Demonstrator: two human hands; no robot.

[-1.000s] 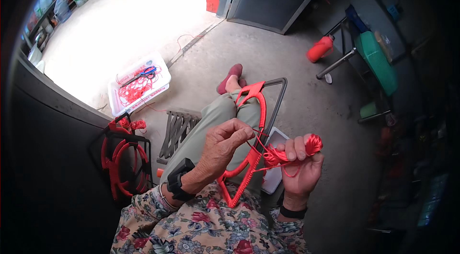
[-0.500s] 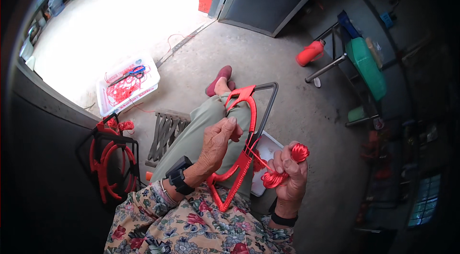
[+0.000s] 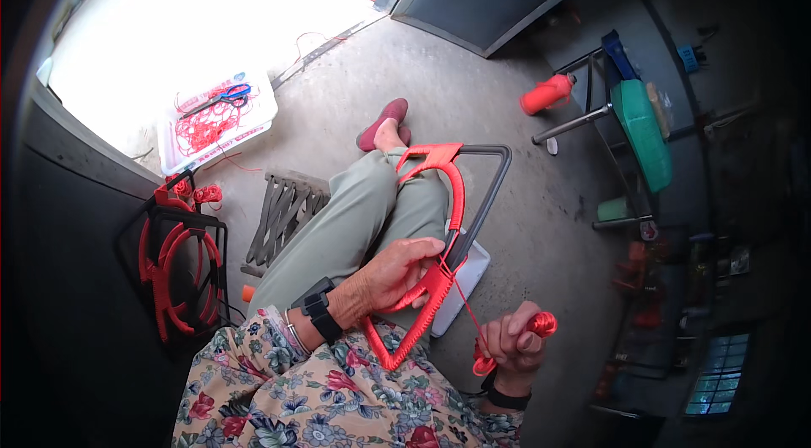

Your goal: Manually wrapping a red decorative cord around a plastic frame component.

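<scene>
On my feed, the left hand [image 3: 397, 274] is half-curled at the red-wrapped frame [image 3: 422, 313] above the lap [image 3: 355, 211]; its grip I can't tell. I judge the frame stiff, light, best held by its bare bar [image 3: 484, 211]. The right hand [image 3: 512, 335] closes around a soft, likely slippery cord bundle [image 3: 542, 325].
</scene>
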